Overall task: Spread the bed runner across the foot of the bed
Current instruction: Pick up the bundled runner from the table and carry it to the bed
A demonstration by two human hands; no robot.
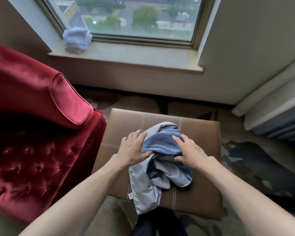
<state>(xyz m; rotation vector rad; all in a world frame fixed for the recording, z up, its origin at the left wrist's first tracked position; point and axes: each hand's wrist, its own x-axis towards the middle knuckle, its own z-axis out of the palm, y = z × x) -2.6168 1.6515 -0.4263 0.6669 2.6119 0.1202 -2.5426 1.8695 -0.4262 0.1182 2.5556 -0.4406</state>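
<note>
Bed runner (162, 160): crumpled blue-and-grey heap, lower centre of the frame, lying on the brown stitched ottoman (201, 133), one pale end hanging over its near edge. My left hand (134, 149) lies flat on the heap's left side, fingers spread, thumb touching the blue fold; nothing gripped. My right hand (189, 150) rests on the right side, fingers splayed over the blue cloth, likewise not clamped. Red tufted armchair (41, 133) fills the left of the frame. A second folded pale cloth (77, 40) sits on the windowsill (134, 53), upper left.
</note>
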